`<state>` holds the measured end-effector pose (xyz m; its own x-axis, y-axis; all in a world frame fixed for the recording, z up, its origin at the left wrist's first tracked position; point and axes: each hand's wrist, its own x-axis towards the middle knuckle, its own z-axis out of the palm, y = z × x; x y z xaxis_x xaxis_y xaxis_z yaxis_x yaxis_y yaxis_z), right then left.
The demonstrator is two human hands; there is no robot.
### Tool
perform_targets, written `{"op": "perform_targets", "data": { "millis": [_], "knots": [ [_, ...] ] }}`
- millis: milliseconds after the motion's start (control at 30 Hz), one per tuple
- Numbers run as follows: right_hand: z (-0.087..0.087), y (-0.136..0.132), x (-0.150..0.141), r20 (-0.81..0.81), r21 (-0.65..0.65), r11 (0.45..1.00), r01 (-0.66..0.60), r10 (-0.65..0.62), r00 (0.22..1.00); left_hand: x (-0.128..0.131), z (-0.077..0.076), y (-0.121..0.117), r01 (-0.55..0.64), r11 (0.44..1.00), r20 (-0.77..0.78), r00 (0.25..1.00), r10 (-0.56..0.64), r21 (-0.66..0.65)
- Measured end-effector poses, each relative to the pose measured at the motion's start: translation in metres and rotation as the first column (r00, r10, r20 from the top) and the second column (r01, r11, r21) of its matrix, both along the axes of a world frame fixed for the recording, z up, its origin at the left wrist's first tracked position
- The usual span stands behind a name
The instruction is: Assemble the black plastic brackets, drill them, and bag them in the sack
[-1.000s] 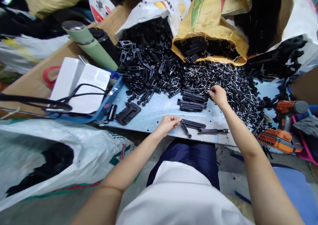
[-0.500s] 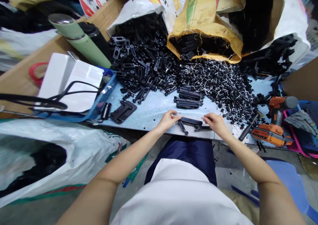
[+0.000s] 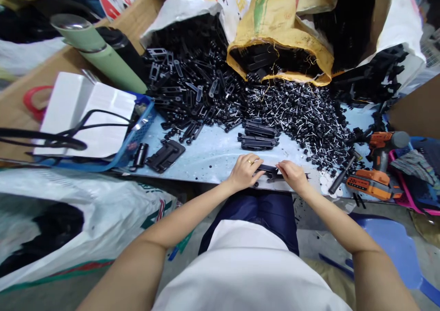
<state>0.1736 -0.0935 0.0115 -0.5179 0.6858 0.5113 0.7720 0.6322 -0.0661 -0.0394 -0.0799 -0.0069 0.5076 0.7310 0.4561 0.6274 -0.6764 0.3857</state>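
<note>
Gripping black bar [image 3: 268, 168] in L hand [image 3: 244, 171], nr front edge of table [image 3: 202, 162]; reaching bar's R end w/ closed fingers of R hand [image 3: 292, 175], poss. pinching a pin, too hidden to tell. Stacked just beyond: similar bars [image 3: 259, 141].

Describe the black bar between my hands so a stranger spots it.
Find the blue tabletop, then its near edge. There the black bar spans from left hand to right hand. Unlike the stacked parts beyond, it is being handled.
</note>
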Motion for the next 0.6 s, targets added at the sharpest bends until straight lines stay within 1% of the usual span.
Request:
{"op": "perform_targets", "data": {
  "millis": [133, 200, 267, 367, 433, 500, 600],
  "knots": [
    [-0.011, -0.004, 0.002, 0.006, 0.098, 0.989, -0.115, 0.115, 0.993, 0.005, 0.001, -0.001, 0.137, 0.991, -0.115, 0.984, -0.136, 0.002],
    [-0.018, -0.007, 0.003, -0.029, 0.106, 0.987, -0.119, 0.122, 0.992, 0.008, 0.000, -0.002, 0.192, 0.981, -0.154, 0.970, -0.190, -0.004],
    [-0.024, -0.013, 0.005, -0.067, 0.038, 0.995, -0.087, 0.090, 0.994, 0.012, -0.002, -0.004, 0.216, 0.976, -0.180, 0.959, -0.217, -0.028],
    [-0.031, -0.024, 0.006, -0.072, -0.130, 0.991, -0.045, 0.036, 0.997, 0.015, -0.008, -0.007, 0.228, 0.971, -0.186, 0.954, -0.237, -0.066],
    [-0.031, -0.030, 0.005, -0.029, -0.231, 0.973, -0.006, 0.000, 1.000, 0.014, -0.012, -0.006, 0.254, 0.966, -0.167, 0.951, -0.259, -0.051],
    [-0.029, -0.035, 0.003, 0.031, -0.319, 0.947, 0.048, -0.040, 0.999, 0.013, -0.017, -0.004, 0.295, 0.956, -0.152, 0.945, -0.291, 0.003],
    [-0.024, -0.043, -0.003, 0.080, -0.405, 0.906, 0.125, -0.101, 0.992, 0.013, -0.023, -0.001, 0.306, 0.951, -0.124, 0.946, -0.299, 0.039]
  ]
}}
